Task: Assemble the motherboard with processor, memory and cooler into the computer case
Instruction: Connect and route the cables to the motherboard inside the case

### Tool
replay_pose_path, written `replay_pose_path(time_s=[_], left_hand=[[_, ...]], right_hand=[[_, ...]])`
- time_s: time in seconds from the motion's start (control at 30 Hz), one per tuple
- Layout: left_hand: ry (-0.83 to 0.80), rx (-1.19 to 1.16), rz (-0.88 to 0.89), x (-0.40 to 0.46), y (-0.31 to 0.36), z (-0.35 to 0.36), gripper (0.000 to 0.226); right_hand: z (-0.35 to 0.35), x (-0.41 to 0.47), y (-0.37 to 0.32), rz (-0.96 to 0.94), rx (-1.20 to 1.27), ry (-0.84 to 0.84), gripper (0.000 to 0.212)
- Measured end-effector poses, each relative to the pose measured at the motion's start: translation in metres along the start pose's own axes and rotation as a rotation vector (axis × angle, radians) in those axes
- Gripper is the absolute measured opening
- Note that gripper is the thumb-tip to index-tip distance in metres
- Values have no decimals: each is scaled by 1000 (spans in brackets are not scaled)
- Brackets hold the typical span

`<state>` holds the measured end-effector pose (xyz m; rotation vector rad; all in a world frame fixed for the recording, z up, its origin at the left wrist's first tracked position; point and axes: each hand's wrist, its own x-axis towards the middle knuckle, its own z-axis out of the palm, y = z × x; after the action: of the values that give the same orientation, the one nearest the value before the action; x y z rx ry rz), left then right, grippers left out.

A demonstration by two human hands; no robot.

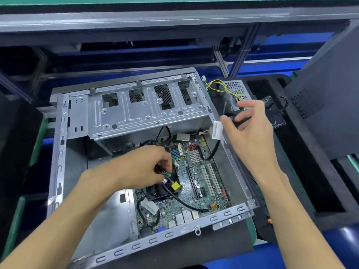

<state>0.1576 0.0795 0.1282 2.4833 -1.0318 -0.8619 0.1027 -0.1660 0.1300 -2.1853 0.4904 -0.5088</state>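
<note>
Left hand [144, 167] is pinching a bundle of cables [167, 176] right over the cooler [157, 192]. Motherboard [196, 183] sits inside the open case [77, 117]. Right hand [250, 129] grips what looks like a black cable [214, 150] at the case's right edge.

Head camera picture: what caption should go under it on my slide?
Left hand holds cables over the motherboard in the open computer case; right hand pinches a black cable.
</note>
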Motion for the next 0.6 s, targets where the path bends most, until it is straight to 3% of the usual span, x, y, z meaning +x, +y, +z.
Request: replay_pose_path(time_s=[0.13,0.27,0.43,0.6], left_hand=[[24,170,69,3,1,13,15],[96,158,99,5,-3,16,4],[358,-395,170,-7,0,5,5],[594,-712,220,-13,-3,-10,11]], right_hand=[[-2,-5,-6,-49,42,22,26],[-1,-12,-13,-102,112,-37,7],[5,-21,-16,-110,163,-197,6],[9,-23,-18,-101,205,-250,9]])
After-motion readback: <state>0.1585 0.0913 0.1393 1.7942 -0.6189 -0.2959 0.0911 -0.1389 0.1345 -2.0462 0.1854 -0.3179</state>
